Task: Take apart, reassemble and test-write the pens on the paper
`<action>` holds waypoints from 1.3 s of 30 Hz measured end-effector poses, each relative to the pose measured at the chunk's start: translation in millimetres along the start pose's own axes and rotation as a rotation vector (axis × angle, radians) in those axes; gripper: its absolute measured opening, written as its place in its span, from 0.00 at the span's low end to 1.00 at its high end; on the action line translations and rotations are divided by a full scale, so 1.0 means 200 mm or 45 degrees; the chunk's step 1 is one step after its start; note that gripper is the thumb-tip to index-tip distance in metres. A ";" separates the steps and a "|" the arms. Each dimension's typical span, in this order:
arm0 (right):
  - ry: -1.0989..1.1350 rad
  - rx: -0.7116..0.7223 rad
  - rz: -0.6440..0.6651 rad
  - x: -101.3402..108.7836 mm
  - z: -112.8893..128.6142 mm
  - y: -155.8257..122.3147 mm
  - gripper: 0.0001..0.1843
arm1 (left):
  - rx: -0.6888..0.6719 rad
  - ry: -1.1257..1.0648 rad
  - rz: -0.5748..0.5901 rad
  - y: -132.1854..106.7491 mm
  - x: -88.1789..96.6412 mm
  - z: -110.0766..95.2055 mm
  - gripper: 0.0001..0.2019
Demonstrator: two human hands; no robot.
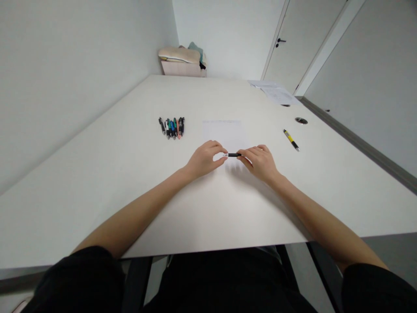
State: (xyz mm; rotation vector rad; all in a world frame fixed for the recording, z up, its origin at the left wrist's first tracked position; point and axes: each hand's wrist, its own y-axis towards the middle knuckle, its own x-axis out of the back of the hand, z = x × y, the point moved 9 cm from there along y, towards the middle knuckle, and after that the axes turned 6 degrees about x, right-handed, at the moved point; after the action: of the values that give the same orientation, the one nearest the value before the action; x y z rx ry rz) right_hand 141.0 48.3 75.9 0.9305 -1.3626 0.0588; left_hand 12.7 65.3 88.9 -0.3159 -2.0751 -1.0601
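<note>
A black pen (233,155) is held level between my two hands, over the near edge of a white sheet of paper (223,130). The thumb and fingertips of my left hand (205,156) pinch its pale, pointed end. Closed round the dark end is my right hand (259,161), whose fingers hide that part of the barrel. Farther back on the left, several pens (171,127) in black, green, blue, white and pink lie side by side. A yellow and black pen (291,140) lies by itself to the right.
The white table (130,152) runs along a wall on the left. Papers (275,91) lie at its far right corner, near a round grommet (301,121). Behind the far edge, a pale box (182,68) carries folded fabric (180,54). A door (302,39) stands at the back right.
</note>
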 end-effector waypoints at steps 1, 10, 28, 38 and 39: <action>0.002 0.003 -0.003 0.01 0.00 0.00 0.16 | 0.006 -0.002 -0.003 0.00 -0.01 0.00 0.06; 0.120 0.017 -0.018 0.02 0.05 0.01 0.14 | 0.000 -0.041 -0.090 -0.01 -0.01 -0.03 0.04; 0.029 -0.046 0.116 -0.06 0.03 -0.01 0.14 | 0.094 -0.052 -0.076 -0.03 -0.03 0.02 0.05; -0.067 -0.048 0.123 -0.03 0.03 -0.01 0.18 | 0.071 -0.037 -0.056 -0.02 -0.04 -0.01 0.05; -0.069 -0.055 0.115 -0.03 0.02 -0.01 0.18 | 0.075 -0.038 -0.064 -0.02 -0.04 0.00 0.05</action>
State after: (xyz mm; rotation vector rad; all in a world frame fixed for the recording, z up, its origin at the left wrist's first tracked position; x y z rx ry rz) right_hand 136.5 47.2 70.1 0.8393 -1.4509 0.0735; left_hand 16.1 62.6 80.9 -0.2526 -2.1469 -1.0271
